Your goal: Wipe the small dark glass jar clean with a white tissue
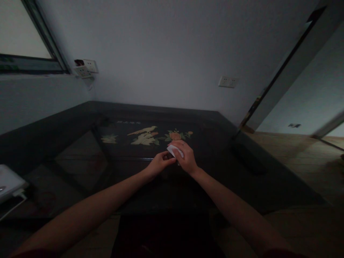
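Observation:
Both my arms reach out over a dark glass-topped table (242, 168) with a painted flower and leaf pattern (150, 137). My left hand (158, 165) and my right hand (185, 157) meet at the middle of the table. Between them is a small white piece of paper (175, 150). The right hand's fingers curl over it, and the left hand pinches its near edge with thumb and fingers. The room is dim, so the paper's exact shape is hard to make out.
A white device (8, 182) with a cable lies at the table's left edge. Wall sockets (228, 81) sit on the far wall, and another socket cluster (86, 68) sits under a window (21, 32) at left. A doorway (301, 89) and wooden floor (303, 154) lie at right.

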A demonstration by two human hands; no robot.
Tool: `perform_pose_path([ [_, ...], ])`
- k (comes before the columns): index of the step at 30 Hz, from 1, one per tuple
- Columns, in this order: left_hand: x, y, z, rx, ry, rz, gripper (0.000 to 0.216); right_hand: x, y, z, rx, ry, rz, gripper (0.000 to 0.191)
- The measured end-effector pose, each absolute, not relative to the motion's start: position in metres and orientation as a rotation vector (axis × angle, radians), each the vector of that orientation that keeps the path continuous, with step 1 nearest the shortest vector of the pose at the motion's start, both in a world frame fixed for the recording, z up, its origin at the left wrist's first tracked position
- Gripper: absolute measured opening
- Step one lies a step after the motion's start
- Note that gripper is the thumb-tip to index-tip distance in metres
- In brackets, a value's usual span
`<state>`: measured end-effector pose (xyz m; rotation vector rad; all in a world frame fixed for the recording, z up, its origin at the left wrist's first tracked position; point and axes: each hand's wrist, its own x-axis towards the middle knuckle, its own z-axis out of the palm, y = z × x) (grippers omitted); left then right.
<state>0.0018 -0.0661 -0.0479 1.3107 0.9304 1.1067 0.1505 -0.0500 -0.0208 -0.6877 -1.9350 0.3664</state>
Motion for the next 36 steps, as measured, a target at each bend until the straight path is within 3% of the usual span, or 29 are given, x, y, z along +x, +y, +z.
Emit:
perform_pose_path([
  [3, 0.002, -0.065, -0.049, 1.307, 0.935, 1.105, 0.037, 0.150, -0.049, -0.021, -0.664, -1.994, 0.324, 0.025],
  [8, 0.003, -0.063, -0.054, 1.217, 0.923, 1.119, 0.047, 0.147, -0.038, -0.026, -0.691, -1.746, 0.544, 0.032],
  [15, 0.004, -0.070, -0.045, 1.167, 0.850, 1.126, 0.054, 0.142, -0.025, -0.039, -0.724, -1.216, 1.327, 0.042],
  [18, 0.005, -0.071, -0.042, 1.171, 0.826, 1.118, 0.055, 0.142, -0.024, -0.040, -0.722, -1.152, 1.498, 0.045],
  [21, 0.005, -0.071, -0.042, 1.168, 0.844, 1.116, 0.057, 0.144, -0.027, -0.036, -0.733, -1.242, 1.377, 0.043],
  [29, 0.003, -0.072, -0.041, 1.260, 0.941, 1.104, 0.037, 0.152, -0.047, -0.020, -0.694, -1.892, 0.454, 0.031],
  [33, 0.003, -0.070, -0.043, 1.261, 0.983, 1.098, 0.032, 0.152, -0.048, -0.018, -0.678, -2.046, 0.316, 0.028],
  [36, 0.003, -0.069, -0.045, 1.227, 0.919, 1.094, 0.038, 0.151, -0.041, -0.021, -0.694, -1.971, 0.411, 0.029],
])
